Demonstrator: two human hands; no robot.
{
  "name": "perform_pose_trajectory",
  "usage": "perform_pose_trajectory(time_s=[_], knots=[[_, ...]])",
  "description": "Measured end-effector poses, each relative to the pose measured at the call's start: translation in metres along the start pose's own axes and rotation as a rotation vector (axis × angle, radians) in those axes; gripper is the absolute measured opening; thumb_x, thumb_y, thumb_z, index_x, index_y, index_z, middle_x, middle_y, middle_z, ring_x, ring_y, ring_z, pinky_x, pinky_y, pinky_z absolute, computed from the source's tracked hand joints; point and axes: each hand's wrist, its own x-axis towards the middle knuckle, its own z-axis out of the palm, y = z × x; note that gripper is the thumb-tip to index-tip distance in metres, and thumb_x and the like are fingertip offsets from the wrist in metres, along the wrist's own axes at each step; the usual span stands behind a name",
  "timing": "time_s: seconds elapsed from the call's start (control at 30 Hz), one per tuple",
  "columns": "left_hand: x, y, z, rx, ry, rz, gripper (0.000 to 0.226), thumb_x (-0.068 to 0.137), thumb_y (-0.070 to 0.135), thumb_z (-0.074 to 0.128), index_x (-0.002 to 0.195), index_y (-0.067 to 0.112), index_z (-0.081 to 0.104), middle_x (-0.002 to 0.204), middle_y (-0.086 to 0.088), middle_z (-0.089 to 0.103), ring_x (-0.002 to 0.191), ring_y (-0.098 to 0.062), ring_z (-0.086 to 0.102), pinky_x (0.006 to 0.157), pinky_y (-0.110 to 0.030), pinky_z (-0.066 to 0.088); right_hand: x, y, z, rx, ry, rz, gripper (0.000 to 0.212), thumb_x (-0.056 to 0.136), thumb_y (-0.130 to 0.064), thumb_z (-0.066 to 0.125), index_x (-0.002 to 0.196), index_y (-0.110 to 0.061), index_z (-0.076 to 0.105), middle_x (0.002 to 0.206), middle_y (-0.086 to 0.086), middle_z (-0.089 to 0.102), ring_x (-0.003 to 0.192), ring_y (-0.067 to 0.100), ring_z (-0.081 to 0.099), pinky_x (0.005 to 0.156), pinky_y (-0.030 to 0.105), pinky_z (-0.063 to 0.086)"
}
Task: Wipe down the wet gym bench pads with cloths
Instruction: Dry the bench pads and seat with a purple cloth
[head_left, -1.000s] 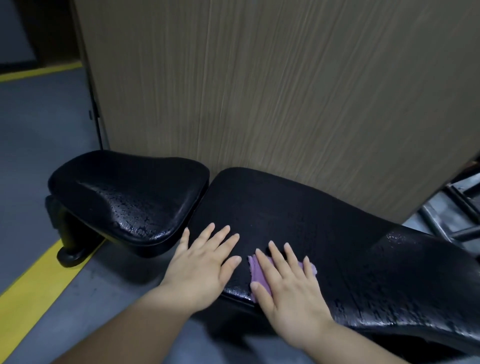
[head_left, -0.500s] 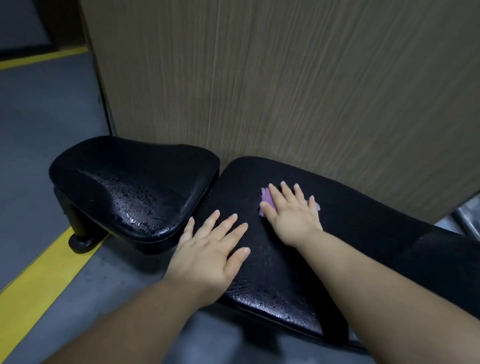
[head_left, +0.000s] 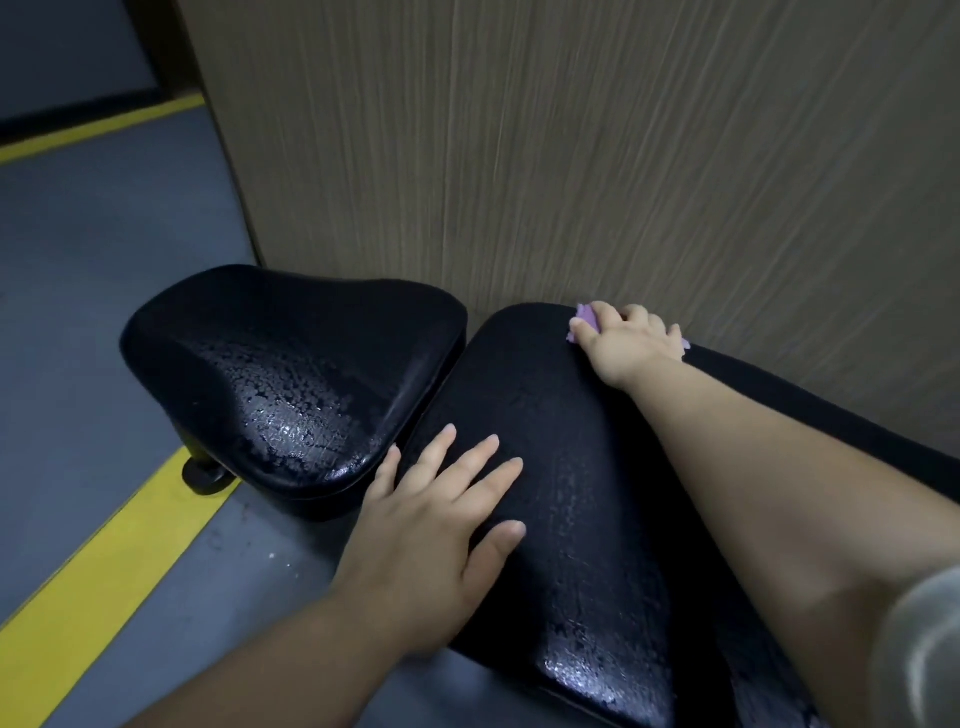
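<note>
Progress check: we were nowhere near done, by our reckoning. The seat pad (head_left: 291, 374) was covered in beaded water and looked untouched. The long back pad (head_left: 550, 467) looked duller through the middle, so probably wiped there, but droplets shone at its near end, so that bit was left too.

Our right hand (head_left: 628, 343) was stretched right out to the pad's far edge by the wood-grain wall panel (head_left: 571, 156). Its fingers were bent over the purple cloth (head_left: 586, 316), gripping it against the pad, with just the corners poking out. Our left hand (head_left: 431, 525) lay flat on the back pad's near side, fingers spread and relaxed, holding nothing and seemingly bracing us.
</note>
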Motion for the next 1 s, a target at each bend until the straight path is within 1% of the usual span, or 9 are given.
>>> perform_pose_trajectory(time_s=[0.1, 0.2, 0.37, 0.47, 0.53, 0.67, 0.87, 0.93, 1.0], knots=[[0.000, 0.000, 0.000, -0.013, -0.003, -0.007, 0.054, 0.097, 0.061, 0.022, 0.141, 0.039, 0.046, 0.148, 0.015, 0.044, 0.141, -0.020, 0.035, 0.108, -0.050, 0.029, 0.006, -0.001, -0.003, -0.008, -0.006, 0.024, 0.058, 0.094, -0.062, 0.016, 0.143, -0.036, 0.034, 0.144, 0.011, 0.037, 0.133, 0.031, 0.032, 0.114, 0.052, 0.014], [-0.001, 0.000, -0.001, -0.027, -0.009, -0.008, 0.055, 0.097, 0.061, 0.021, 0.140, 0.039, 0.046, 0.148, 0.015, 0.044, 0.141, -0.020, 0.036, 0.107, -0.052, 0.031, 0.003, -0.002, -0.003, -0.008, -0.004, 0.022, 0.057, 0.095, -0.060, 0.015, 0.144, -0.036, 0.033, 0.146, 0.010, 0.036, 0.136, 0.030, 0.029, 0.114, 0.052, 0.013], [0.000, 0.002, -0.006, -0.073, -0.053, -0.016, 0.055, 0.095, 0.059, 0.024, 0.138, 0.039, 0.050, 0.148, 0.015, 0.045, 0.141, -0.020, 0.036, 0.109, -0.055, 0.031, -0.031, -0.008, 0.002, -0.023, -0.041, -0.045, 0.059, 0.098, -0.056, 0.014, 0.153, -0.035, 0.009, 0.161, 0.000, 0.009, 0.148, 0.025, 0.001, 0.117, 0.055, 0.000], [0.001, 0.005, -0.007, -0.107, -0.071, -0.068, 0.071, 0.084, 0.066, 0.002, 0.148, 0.047, 0.027, 0.157, 0.026, 0.016, 0.149, -0.009, 0.004, 0.118, -0.045, 0.002, -0.072, -0.017, 0.008, -0.031, -0.035, -0.124, 0.059, 0.099, -0.055, 0.014, 0.154, -0.034, 0.005, 0.162, 0.000, 0.004, 0.148, 0.026, -0.004, 0.117, 0.055, -0.002], [-0.001, 0.006, -0.008, -0.102, -0.062, -0.089, 0.079, 0.079, 0.067, -0.008, 0.151, 0.046, 0.016, 0.159, 0.026, 0.007, 0.148, -0.007, -0.007, 0.118, -0.042, -0.006, -0.103, -0.025, 0.011, -0.026, -0.035, -0.172, 0.060, 0.099, -0.055, 0.014, 0.153, -0.034, 0.004, 0.162, 0.000, 0.002, 0.148, 0.025, -0.006, 0.117, 0.055, -0.003], [-0.005, 0.008, -0.010, -0.095, -0.022, -0.138, 0.087, 0.076, 0.065, -0.015, 0.154, 0.037, 0.012, 0.160, 0.021, 0.007, 0.148, -0.008, -0.010, 0.117, -0.042, -0.013, -0.163, -0.035, 0.018, -0.035, -0.051, -0.241, 0.060, 0.099, -0.055, 0.015, 0.154, -0.034, 0.002, 0.162, -0.001, -0.003, 0.148, 0.024, -0.010, 0.117, 0.054, -0.005], [-0.018, 0.000, -0.008, -0.176, -0.024, -0.156, 0.094, 0.071, 0.069, -0.021, 0.154, 0.036, 0.009, 0.160, 0.022, 0.004, 0.147, -0.004, -0.012, 0.117, -0.031, -0.012, -0.237, -0.040, 0.021, -0.026, -0.099, -0.300, 0.061, 0.098, -0.057, 0.011, 0.153, -0.035, -0.004, 0.162, -0.003, -0.010, 0.147, 0.021, -0.017, 0.118, 0.050, -0.010], [-0.023, -0.004, -0.009, -0.209, -0.024, -0.148, 0.108, 0.063, 0.079, -0.032, 0.154, 0.037, 0.008, 0.159, 0.025, 0.002, 0.145, 0.000, -0.014, 0.116, -0.028, -0.014, -0.254, -0.042, 0.023, -0.040, -0.109, -0.318, 0.068, 0.090, -0.062, -0.001, 0.152, -0.035, -0.006, 0.161, -0.004, -0.012, 0.146, 0.019, -0.019, 0.117, 0.048, -0.013], [-0.025, -0.008, -0.008, -0.215, -0.020, -0.141, 0.114, 0.057, 0.078, -0.039, 0.154, 0.039, 0.007, 0.158, 0.027, 0.000, 0.143, 0.003, -0.015, 0.116, -0.025, -0.015, -0.262, -0.043, 0.024, -0.054, -0.111, -0.335, 0.080, 0.079, -0.067, -0.014, 0.152, -0.035, -0.008, 0.161, -0.005, -0.013, 0.146, 0.019, -0.022, 0.116, 0.048, -0.015]])
